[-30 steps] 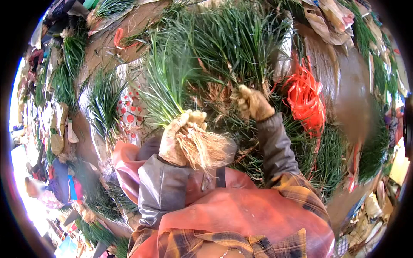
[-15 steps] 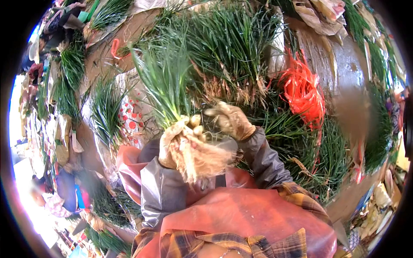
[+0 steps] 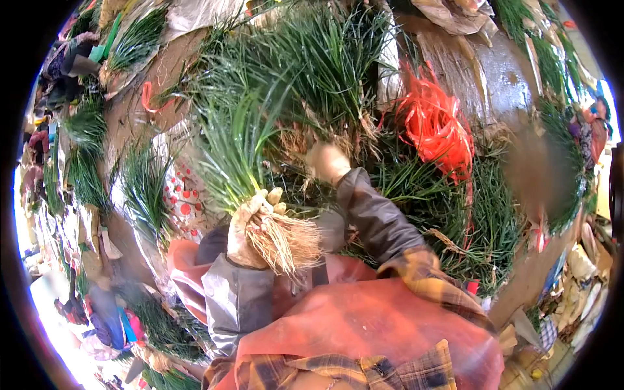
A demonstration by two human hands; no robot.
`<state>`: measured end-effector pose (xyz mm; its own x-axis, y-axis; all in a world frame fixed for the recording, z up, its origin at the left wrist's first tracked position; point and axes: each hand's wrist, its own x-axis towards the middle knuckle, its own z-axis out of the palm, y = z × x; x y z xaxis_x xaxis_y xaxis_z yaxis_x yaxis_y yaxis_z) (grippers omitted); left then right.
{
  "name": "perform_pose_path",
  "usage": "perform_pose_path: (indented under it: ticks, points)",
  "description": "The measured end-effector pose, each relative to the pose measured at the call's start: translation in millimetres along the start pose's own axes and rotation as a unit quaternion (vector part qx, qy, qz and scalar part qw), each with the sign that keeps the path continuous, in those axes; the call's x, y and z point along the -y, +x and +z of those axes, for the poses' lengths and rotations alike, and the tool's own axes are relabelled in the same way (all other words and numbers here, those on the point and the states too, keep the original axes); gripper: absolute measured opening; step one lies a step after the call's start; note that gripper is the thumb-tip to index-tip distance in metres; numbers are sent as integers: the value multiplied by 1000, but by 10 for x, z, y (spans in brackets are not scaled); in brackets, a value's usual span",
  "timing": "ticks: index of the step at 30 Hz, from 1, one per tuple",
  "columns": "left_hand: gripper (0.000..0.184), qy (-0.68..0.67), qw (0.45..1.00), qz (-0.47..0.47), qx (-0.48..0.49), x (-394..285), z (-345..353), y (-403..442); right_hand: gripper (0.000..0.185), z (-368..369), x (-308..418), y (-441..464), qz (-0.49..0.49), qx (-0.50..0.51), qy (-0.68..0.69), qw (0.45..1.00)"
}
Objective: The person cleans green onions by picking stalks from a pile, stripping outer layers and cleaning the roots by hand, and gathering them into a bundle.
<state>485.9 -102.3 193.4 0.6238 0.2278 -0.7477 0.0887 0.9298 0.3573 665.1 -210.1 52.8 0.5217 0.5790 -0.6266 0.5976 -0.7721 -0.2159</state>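
My gloved left hand (image 3: 250,227) is closed round a bundle of green plants (image 3: 237,153), just above the pale roots. The leaves point up and away, and the roots (image 3: 283,242) hang toward my apron. Motion smears my right hand (image 3: 327,161), so its fingers cannot be made out. It is at the root ends of a large pile of the same plants (image 3: 325,62), to the right of the held bundle.
A tangle of red plastic strips (image 3: 437,130) lies right of the pile. More plants (image 3: 491,221) spread at the right, and a smaller bunch (image 3: 144,188) lies at the left by a red-dotted bag (image 3: 185,201). People (image 3: 591,130) show at the far edges.
My right hand went from the pile toward the held bundle, then back up to the pile's roots. My left hand still grips the bundle. The view has shifted slightly.
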Motion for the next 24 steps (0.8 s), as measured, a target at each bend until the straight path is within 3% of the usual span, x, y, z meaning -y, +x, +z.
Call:
perform_pose_path:
  ticks: [2, 3, 4, 5, 6, 7, 9, 10, 11, 13, 15, 16, 17, 19, 20, 21, 23, 24]
  points:
    - [19, -4, 998, 28, 55, -20, 60, 2, 29, 352, -144, 84, -173, 169, 81, 967]
    - [20, -18, 997, 25, 75, -28, 33, -13, 26, 389, -290, 273, -44, 102, 106, 988]
    - [20, -32, 995, 16, 91, -27, -12, 6, 25, 226, -433, 151, 51, -102, 106, 988]
    - [20, -35, 995, 20, 90, -26, -10, 17, 25, 64, -601, 82, 134, -269, 126, 945]
    - [22, -27, 997, 25, 64, -14, -1, 15, 27, -47, -778, 114, 198, -321, 159, 912]
    - [25, -19, 999, 31, 40, 5, 22, 21, 29, -65, -969, 252, 238, -292, 192, 906]
    - [40, -39, 997, 7, 72, -20, 141, 5, 31, -67, -1054, 377, 185, -246, 217, 926]
    - [39, -57, 993, -10, 103, -43, 141, 12, 31, 5, -1016, 390, 194, -320, 188, 908]
    - [38, -81, 988, -23, 130, -37, 113, 25, 24, -97, -843, 235, 125, -414, 158, 888]
    - [35, -75, 988, 10, 136, 2, 115, 61, 20, -50, -548, -10, 28, -465, 246, 850]
    - [32, -32, 996, 22, 78, 15, 268, 58, 22, -66, -220, -380, 30, -365, 260, 893]
    - [31, -37, 996, 15, 80, 26, 276, 104, 17, -74, -65, -573, -18, -304, 470, 829]
    - [33, -20, 997, -2, 77, 20, 233, 145, 13, -77, 84, -739, -64, -227, 655, 718]
    - [35, 7, 994, -26, 106, 36, 28, 269, 7, -71, 369, -921, -130, -210, 708, 662]
    - [38, 16, 999, -21, 48, 54, 86, 273, 6, -33, 482, -991, -118, -125, 771, 613]
    - [37, -29, 996, -65, 59, 26, 199, 226, 12, 49, 530, -985, -193, -272, 589, 736]
    - [33, -46, 977, -123, 167, -65, 90, 278, 18, 142, 547, -1006, -183, -67, 702, 685]
    - [30, 24, 992, -69, 98, -23, 99, 238, 21, 149, 450, -995, -205, -2, 649, 732]
